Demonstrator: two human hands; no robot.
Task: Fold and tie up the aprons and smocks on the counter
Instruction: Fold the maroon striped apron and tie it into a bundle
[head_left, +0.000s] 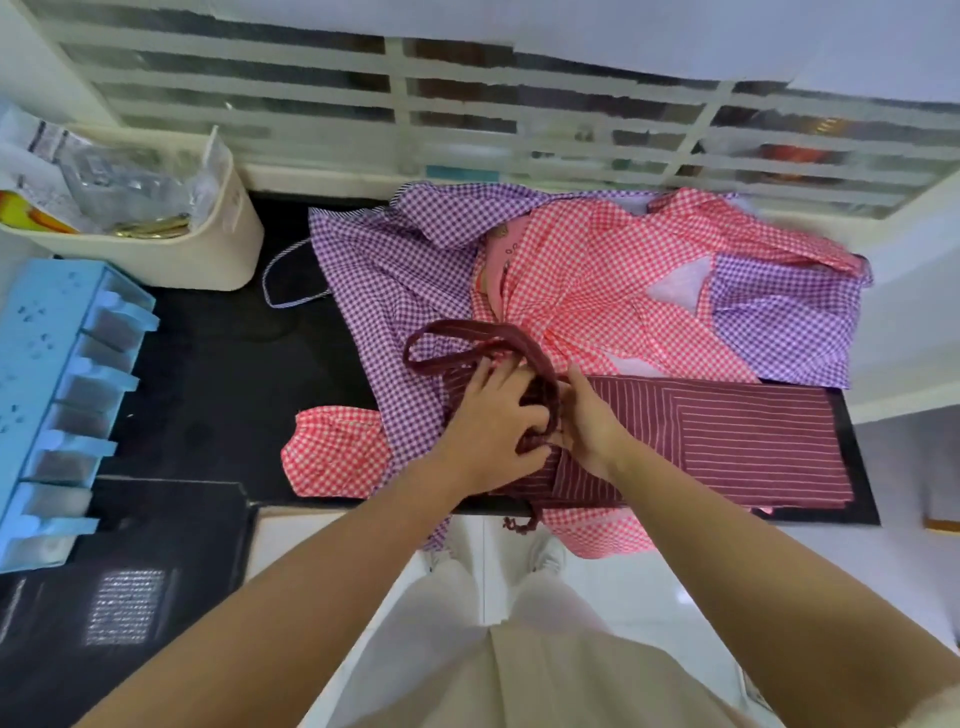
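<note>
Maroon cotton w/ thin pale stripes: the maroon striped apron (727, 431) lies folded flat at the near edge of the black counter (208, 338), stretching toward 3 o'clock from the hands. It looks light, soft and floppy, w/ no stiffness. The layers will prob. slide unless pinned, so the best hold is the left end where the strap (447, 340) gathers, w/ a palm pressing the folds down. The strap is ropey and should be grippy enough to knot.

Left hand (493, 415) has its fingers curled over the bunched strap, gripping it. Right hand (589, 428) sits just beside it at 3 o'clock, thumb up, fingertips tucked into the bunch; can't tell if it pinches or only presses. The strap loop arcs out toward 11.

Purple check smock (374, 270) and red check smock (587, 291) are heaped loose at 12, partly under the apron. Red check bundle (332, 457) sits at 9 o'clock of the hands; whether it's tied, can't see. Fingers hide any knot, and a strap end dangles off the edge at 6. Whole frame is blurry.
</note>
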